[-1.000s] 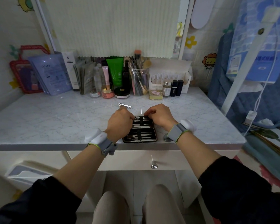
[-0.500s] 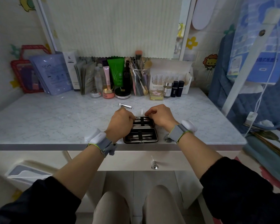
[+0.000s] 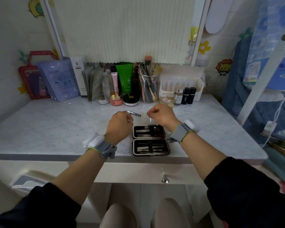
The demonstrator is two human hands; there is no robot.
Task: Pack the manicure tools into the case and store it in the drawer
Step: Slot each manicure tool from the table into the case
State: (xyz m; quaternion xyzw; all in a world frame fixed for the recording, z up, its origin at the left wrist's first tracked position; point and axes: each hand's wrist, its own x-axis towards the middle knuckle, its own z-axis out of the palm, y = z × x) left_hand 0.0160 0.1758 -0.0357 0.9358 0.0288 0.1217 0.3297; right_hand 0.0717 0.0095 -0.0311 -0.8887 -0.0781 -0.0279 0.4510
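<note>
Marble-patterned desk stands against a wall with cartoon stickers, with a closed drawer beneath. White box at the back is marked "IK"; other labels are unreadable. Black case lies open at the front edge, with tools strapped in both halves. Left hand has its fingers curled at the near end of the nail clipper; whether they grip it cannot be told. Right hand pinches a thin metal tool above the case.
</note>
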